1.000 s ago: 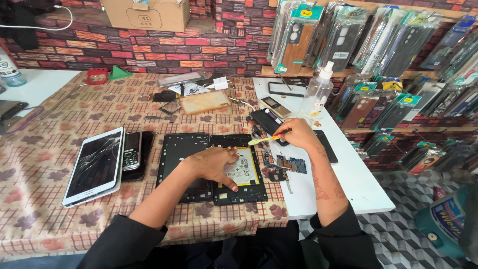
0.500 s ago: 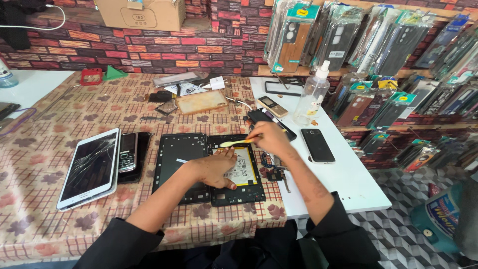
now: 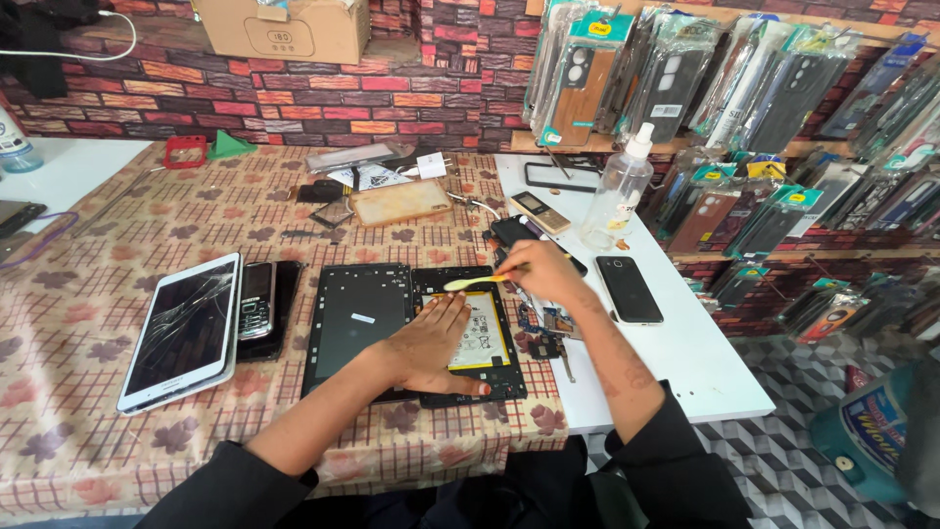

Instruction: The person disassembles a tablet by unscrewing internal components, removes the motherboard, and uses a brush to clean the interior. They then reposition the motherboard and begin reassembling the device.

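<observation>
Your left hand [image 3: 431, 343] lies flat, open, on the opened tablet [image 3: 468, 333] near the table's front edge; your right hand [image 3: 543, 274] pinches a yellow plastic pry tool [image 3: 477, 283].

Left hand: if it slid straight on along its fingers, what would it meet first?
The left hand lies flat on the opened tablet, fingers pointing up-right. Going on, it would likely meet the yellow tool held by the right hand first; depth is unclear.
</observation>
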